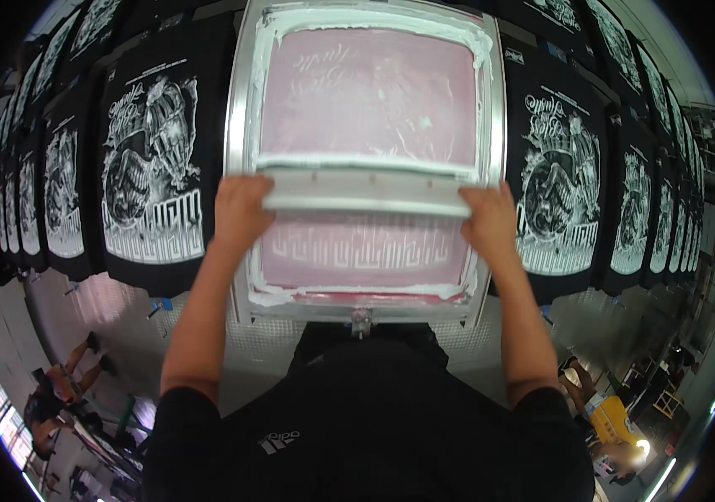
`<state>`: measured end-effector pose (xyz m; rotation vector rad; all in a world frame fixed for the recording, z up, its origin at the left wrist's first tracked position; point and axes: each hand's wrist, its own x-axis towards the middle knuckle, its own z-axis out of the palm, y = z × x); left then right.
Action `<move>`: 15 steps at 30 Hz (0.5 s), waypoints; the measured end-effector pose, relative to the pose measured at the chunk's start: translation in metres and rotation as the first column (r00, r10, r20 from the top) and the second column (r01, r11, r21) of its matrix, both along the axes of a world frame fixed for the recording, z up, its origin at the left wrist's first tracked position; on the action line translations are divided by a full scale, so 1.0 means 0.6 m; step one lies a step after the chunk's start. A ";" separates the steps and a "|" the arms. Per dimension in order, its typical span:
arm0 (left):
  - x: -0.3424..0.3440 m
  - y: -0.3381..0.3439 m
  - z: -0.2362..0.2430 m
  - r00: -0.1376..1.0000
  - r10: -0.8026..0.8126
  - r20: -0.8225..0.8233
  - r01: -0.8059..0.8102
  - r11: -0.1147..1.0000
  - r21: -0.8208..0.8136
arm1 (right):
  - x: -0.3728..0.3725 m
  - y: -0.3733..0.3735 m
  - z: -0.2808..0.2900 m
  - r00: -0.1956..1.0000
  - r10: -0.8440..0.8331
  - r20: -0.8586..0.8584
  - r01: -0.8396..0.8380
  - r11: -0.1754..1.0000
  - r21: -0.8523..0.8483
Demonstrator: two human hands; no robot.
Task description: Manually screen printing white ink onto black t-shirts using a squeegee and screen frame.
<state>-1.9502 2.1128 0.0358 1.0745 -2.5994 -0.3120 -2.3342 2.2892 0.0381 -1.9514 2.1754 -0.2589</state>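
A wide squeegee point(366, 191) with a pale handle lies across a screen printing frame point(239, 117). My left hand point(242, 209) is closed round its left end, and my right hand point(489, 216) grips the right end. Inside the metal frame, the pinkish mesh point(366, 92) has white ink smeared along its borders. A line of white ink point(357, 161) runs along the far side of the squeegee. On the near part of the mesh a pale band of blocky lettering point(362, 253) shows. What lies beneath the screen is hidden.
Black shirts with white prints stand in rows to the left point(152, 159) and right point(560, 167). A metal clamp point(362, 322) sits at the frame's near edge. Other people are at lower left point(48, 402) and lower right point(613, 422), over the grey floor point(98, 309).
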 end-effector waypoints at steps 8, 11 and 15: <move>-0.199 -0.397 0.032 0.988 0.113 0.103 -0.111 0.993 -0.024 | -0.178 -0.394 0.010 0.979 -0.038 -0.200 0.041 0.999 0.010; -0.241 -0.478 0.068 0.971 0.010 0.241 -0.025 0.998 0.058 | -0.238 -0.488 0.026 0.982 0.009 -0.190 0.015 0.992 0.127; -0.205 -0.404 0.085 0.995 0.060 0.074 -0.056 0.997 -0.048 | -0.223 -0.407 0.040 0.990 0.072 -0.124 -0.076 0.997 -0.028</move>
